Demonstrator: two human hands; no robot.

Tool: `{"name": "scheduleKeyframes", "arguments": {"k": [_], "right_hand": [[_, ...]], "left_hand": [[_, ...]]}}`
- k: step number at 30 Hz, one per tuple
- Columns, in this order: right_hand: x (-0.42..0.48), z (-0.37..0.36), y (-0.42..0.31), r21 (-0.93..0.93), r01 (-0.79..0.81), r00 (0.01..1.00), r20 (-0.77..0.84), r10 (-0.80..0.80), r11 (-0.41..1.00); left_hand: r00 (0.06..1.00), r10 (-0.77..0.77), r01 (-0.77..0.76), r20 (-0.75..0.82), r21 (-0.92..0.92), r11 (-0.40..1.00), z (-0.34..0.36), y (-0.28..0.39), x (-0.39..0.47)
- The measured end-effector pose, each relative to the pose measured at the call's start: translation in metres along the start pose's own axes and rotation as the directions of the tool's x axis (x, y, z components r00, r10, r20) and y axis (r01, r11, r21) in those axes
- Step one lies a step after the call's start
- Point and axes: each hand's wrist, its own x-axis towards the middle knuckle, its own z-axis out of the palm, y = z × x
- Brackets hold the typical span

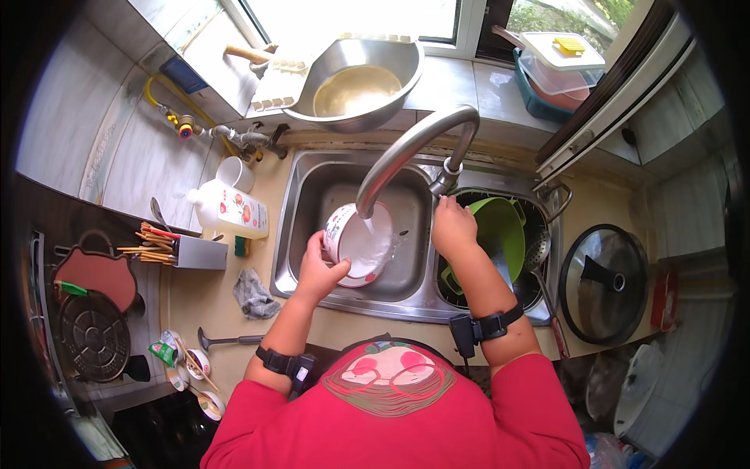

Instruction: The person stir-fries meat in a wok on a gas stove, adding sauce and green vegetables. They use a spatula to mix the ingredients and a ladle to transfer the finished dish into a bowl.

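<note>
My left hand (319, 269) grips a white bowl (356, 258) with printed decoration by its left side, thumb over the rim. The bowl is tilted above the left basin of the stainless steel sink (413, 275). Water runs into it from the curved spout of the faucet (410, 140). At the faucet's base, the fingertips of my right hand (454, 228) are on the lever (438, 189), which they partly cover. Below my right forearm, a green plastic colander (498, 225) sits in the right basin, beside a slotted metal skimmer (537, 252).
Left of the sink are a large detergent bottle (237, 211), a chopstick holder (202, 252) and a grey rag (256, 295). A large metal basin (357, 88) stands on the sill behind the spout. On the right rests a glass pot lid (603, 293).
</note>
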Motion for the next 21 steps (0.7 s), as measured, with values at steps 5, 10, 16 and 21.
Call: {"name": "scheduleKeyframes", "arguments": {"k": [5,10,16,21], "right_hand": [[0.0,0.0,-0.001,-0.013,-0.008,1.0,0.008,0.008,1.0],[-0.001,-0.002,-0.003,-0.015,-0.011,1.0,0.01,0.011,1.0],[-0.002,-0.012,-0.005,-0.017,-0.032,0.993,0.109,0.034,0.999],[-0.006,-0.007,-0.003,-0.059,-0.013,0.992,0.125,0.02,0.998]], "left_hand": [[0.868,0.491,-0.291,-0.076,0.722,0.628,-0.018,0.017,-0.005],[0.935,0.256,-0.094,-0.244,0.526,0.845,-0.026,0.01,-0.001],[0.88,-0.438,0.472,0.181,-0.431,0.769,-0.011,-0.009,-0.003],[0.914,-0.378,0.405,0.147,-0.338,0.849,0.0,-0.008,-0.008]]}}
